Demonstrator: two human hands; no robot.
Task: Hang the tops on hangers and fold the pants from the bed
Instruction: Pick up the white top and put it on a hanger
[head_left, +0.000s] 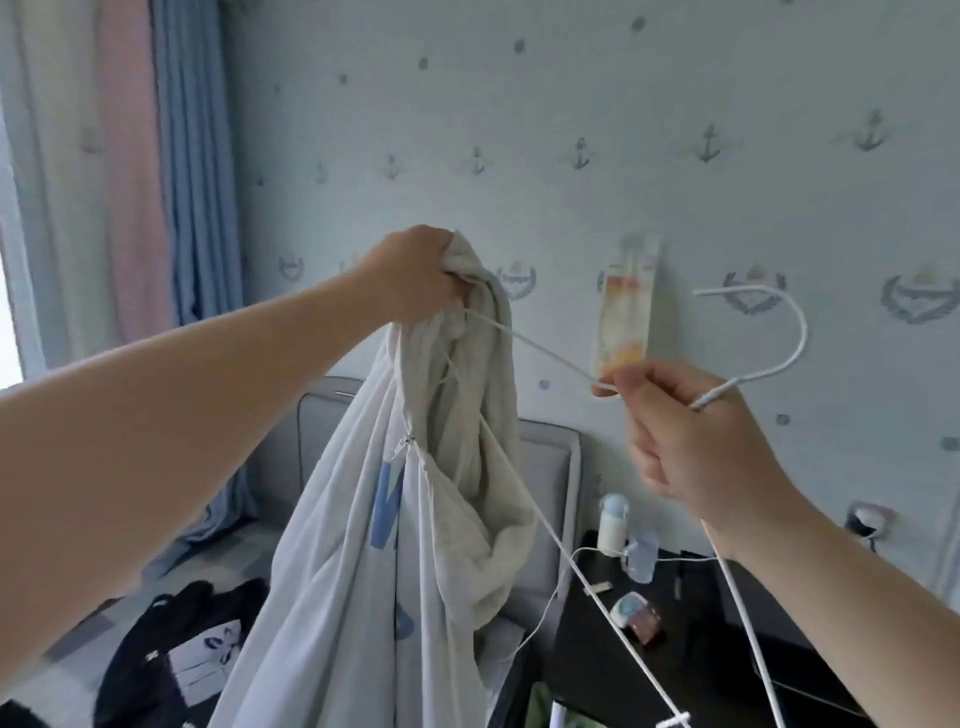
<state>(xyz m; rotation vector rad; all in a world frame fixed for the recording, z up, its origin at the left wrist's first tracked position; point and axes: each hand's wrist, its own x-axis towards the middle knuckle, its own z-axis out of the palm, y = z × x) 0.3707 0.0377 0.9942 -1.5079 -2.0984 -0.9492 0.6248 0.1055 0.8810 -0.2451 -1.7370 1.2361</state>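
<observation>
Now our left hand (415, 275) grips the top (358, 519) by its collar, our right hand (691, 441) pinches the hanger (530, 347), and we must next seat the shoulders.

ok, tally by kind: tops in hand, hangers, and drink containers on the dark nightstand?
Tops: 1, the white zip top, gripped by the left hand
Hangers: 1, the white hanger, held by the right hand
Bottles: 1, the bottle on the nightstand
Cups: 1, the cup beside it
Total: 4
</observation>
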